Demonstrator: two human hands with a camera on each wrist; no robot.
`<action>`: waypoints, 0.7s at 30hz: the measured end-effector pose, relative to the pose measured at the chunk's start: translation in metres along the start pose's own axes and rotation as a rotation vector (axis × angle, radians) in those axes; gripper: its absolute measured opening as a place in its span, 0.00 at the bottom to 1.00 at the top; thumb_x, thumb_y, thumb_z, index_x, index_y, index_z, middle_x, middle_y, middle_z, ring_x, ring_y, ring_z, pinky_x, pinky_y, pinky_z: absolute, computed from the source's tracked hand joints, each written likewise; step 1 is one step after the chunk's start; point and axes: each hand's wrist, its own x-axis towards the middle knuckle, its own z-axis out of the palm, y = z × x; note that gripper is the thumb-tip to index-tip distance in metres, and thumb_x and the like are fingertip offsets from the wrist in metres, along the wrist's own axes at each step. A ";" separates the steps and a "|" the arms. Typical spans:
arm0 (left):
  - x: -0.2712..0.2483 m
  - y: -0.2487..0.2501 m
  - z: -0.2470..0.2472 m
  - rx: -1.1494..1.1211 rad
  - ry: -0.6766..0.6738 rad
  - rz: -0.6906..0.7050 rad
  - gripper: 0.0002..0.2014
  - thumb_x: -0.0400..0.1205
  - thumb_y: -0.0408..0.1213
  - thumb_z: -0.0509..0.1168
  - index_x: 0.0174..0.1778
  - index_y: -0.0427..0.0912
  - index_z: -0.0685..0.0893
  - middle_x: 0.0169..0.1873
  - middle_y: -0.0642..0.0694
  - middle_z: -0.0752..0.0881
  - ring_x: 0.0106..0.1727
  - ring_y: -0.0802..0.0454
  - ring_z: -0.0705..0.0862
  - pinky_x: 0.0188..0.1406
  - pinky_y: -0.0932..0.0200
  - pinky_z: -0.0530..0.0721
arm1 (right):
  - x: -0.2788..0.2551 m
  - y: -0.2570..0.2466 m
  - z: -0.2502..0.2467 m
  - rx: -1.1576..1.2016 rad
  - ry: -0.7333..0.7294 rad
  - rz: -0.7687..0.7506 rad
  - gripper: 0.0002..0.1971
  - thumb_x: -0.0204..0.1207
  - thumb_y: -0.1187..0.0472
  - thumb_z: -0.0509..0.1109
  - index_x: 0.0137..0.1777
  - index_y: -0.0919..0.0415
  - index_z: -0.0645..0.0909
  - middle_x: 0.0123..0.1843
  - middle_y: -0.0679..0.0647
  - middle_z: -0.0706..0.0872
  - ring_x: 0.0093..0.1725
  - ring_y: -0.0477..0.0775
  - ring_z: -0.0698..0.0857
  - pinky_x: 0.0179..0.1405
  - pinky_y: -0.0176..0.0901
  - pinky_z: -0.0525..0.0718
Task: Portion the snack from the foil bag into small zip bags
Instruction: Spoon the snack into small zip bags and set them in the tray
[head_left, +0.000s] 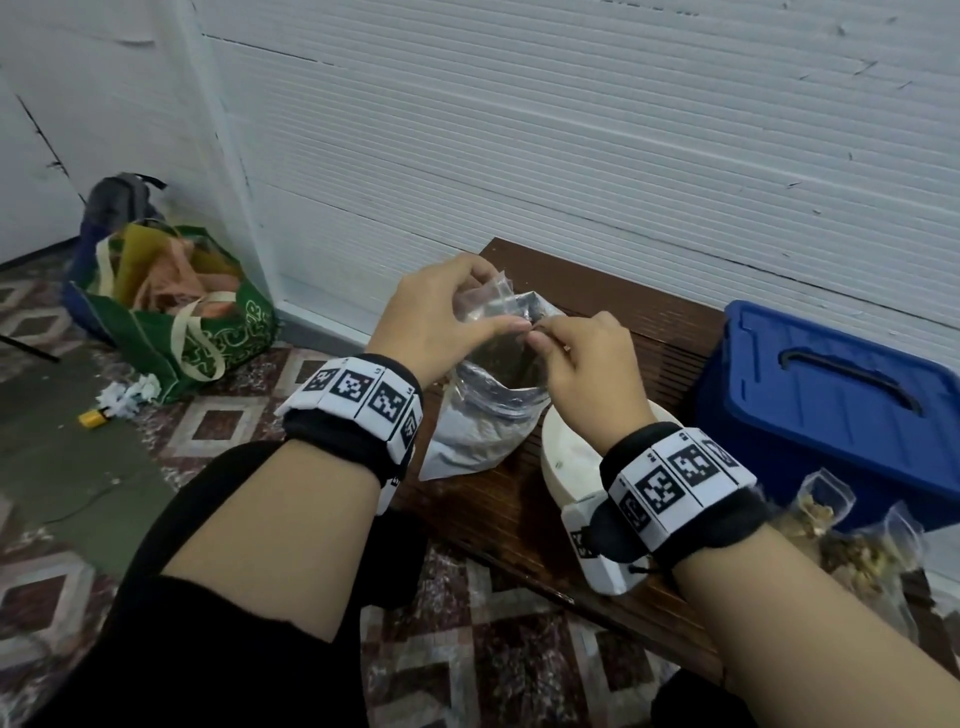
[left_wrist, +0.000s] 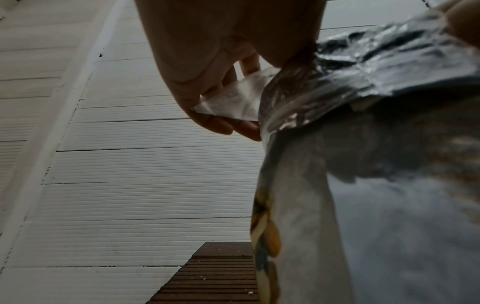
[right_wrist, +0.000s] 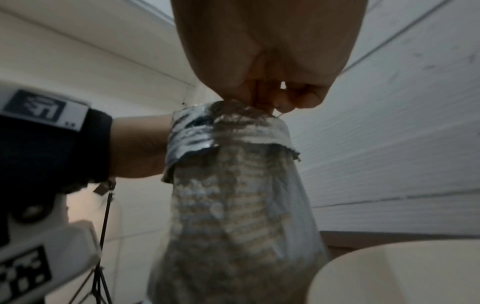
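Over the open silver foil bag (head_left: 483, 415), which stands on the dark wooden bench (head_left: 649, 332), my left hand (head_left: 457, 312) holds a small clear zip bag (head_left: 488, 301) between thumb and fingers. My right hand (head_left: 561, 343) is curled, and its fingertips pinch the zip bag's near edge next to my left thumb. In the left wrist view the zip bag (left_wrist: 233, 102) sticks out from the fingers of my left hand (left_wrist: 221, 86) beside the foil bag (left_wrist: 363, 164). The right wrist view shows my right hand (right_wrist: 275, 90) pinching just above the foil bag (right_wrist: 233, 205). The foil bag's contents are hidden.
A white bowl (head_left: 566, 457) sits under my right wrist. Right of it stands a blue lidded box (head_left: 831, 395), with filled zip bags (head_left: 841, 525) in front of it. A green tote bag (head_left: 171, 322) and a backpack (head_left: 117, 200) stand on the tiled floor at left.
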 end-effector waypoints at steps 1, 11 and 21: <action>0.000 0.000 0.000 0.000 0.003 0.002 0.23 0.68 0.54 0.77 0.55 0.51 0.81 0.41 0.65 0.77 0.47 0.60 0.81 0.49 0.67 0.81 | 0.000 0.000 0.000 0.031 0.000 0.034 0.12 0.82 0.60 0.65 0.40 0.61 0.86 0.33 0.55 0.86 0.42 0.57 0.75 0.48 0.49 0.71; -0.003 0.003 -0.005 -0.045 -0.001 -0.020 0.24 0.62 0.61 0.73 0.50 0.55 0.80 0.42 0.63 0.81 0.48 0.58 0.83 0.52 0.63 0.82 | 0.007 0.004 -0.019 0.348 0.240 0.430 0.13 0.83 0.62 0.61 0.41 0.59 0.87 0.39 0.48 0.87 0.39 0.43 0.80 0.36 0.31 0.72; -0.002 -0.002 -0.024 -0.042 -0.079 -0.042 0.27 0.60 0.49 0.81 0.56 0.54 0.84 0.41 0.66 0.82 0.44 0.74 0.78 0.41 0.86 0.72 | 0.025 0.026 -0.055 0.412 0.415 0.567 0.18 0.83 0.63 0.59 0.33 0.56 0.83 0.35 0.40 0.84 0.31 0.38 0.76 0.28 0.22 0.71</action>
